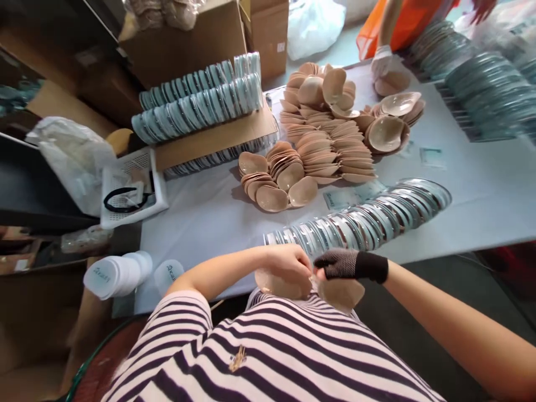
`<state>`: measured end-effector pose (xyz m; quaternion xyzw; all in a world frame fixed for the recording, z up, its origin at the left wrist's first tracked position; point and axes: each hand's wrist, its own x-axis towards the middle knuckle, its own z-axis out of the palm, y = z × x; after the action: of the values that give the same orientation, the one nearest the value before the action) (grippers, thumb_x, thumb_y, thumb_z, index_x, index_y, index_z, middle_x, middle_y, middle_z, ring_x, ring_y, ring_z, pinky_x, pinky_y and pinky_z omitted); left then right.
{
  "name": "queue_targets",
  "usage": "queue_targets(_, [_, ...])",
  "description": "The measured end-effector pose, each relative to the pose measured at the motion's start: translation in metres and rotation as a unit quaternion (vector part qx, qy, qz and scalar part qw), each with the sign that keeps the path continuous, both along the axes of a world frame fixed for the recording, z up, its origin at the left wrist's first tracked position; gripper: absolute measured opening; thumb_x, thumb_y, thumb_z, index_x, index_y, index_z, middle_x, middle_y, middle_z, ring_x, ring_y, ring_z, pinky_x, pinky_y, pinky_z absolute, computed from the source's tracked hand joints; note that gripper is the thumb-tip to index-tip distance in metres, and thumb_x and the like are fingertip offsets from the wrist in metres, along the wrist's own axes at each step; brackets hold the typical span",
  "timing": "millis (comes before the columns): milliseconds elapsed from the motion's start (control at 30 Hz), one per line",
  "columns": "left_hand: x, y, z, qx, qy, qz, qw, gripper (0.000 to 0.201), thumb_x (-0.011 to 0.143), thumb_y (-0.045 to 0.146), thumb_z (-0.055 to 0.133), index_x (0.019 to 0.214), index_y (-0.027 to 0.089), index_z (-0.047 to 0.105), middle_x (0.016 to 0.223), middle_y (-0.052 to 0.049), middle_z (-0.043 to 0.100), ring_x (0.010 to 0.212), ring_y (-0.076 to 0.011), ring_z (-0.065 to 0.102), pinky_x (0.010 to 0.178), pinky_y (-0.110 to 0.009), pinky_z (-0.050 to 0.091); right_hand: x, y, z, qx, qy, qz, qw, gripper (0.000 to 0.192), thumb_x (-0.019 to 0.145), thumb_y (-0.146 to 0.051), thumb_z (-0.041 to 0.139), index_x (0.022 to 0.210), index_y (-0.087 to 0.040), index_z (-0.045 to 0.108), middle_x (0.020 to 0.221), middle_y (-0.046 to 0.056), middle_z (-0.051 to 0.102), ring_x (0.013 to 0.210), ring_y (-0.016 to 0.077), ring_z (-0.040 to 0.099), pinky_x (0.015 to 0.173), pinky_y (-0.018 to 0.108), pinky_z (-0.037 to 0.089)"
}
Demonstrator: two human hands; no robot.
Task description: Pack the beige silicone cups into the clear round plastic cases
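**Two beige cups held together at the near edge of the surface**

Writing: small pale-blue printed slips (340, 198) lie flat on the surface (481, 190); they carry lettering, too blurred to read. The round white lids (109, 274) at lower left bear a short dark word, also unreadable. No brand can be made out.

Edges and room: the surface is pale and runs from lower left to upper right. Its near edge passes just behind the hands. A curved row of clear packs (368, 220) lies along that edge, just beyond the hands. A bare stretch of the surface lies to the right of the beige cup piles (322, 139). At the left edge stand a white basket (129, 190) and a cardboard box (218, 134) carrying further rows of clear packs.

Things in hand: the left hand (288, 262), bare, is closed with fingertips pinching the upper rim of the left cup (278, 286). The right hand (337, 264), in a dark mesh glove, pinches the right cup (341, 293) at its upper inner edge. Both cups are smooth, beige and rounded; they sit side by side, meeting between the two hands, held off the surface above the striped shirt (268, 352).

Far side: another person's white-gloved hand (381, 61) rests on a cup at the far edge.
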<state>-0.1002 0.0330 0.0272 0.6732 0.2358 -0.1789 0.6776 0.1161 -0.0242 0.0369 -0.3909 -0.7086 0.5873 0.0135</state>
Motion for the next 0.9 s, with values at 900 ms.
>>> queue_targets(900, [0.018,0.004,0.001,-0.309,-0.105,0.268,0.906,0.039,0.058,0.049,0.081,0.06,0.014,0.063,0.065,-0.006,0.063,0.066,-0.0173,0.061,0.071,-0.031,0.048,0.013,0.022,0.01,0.064,0.145,-0.189,0.969,0.04,0.082,-0.052,0.069,0.083,-0.012,0.07,0.079,0.006,0.07,0.075,0.0166,0.062,0.079,0.031,0.053])
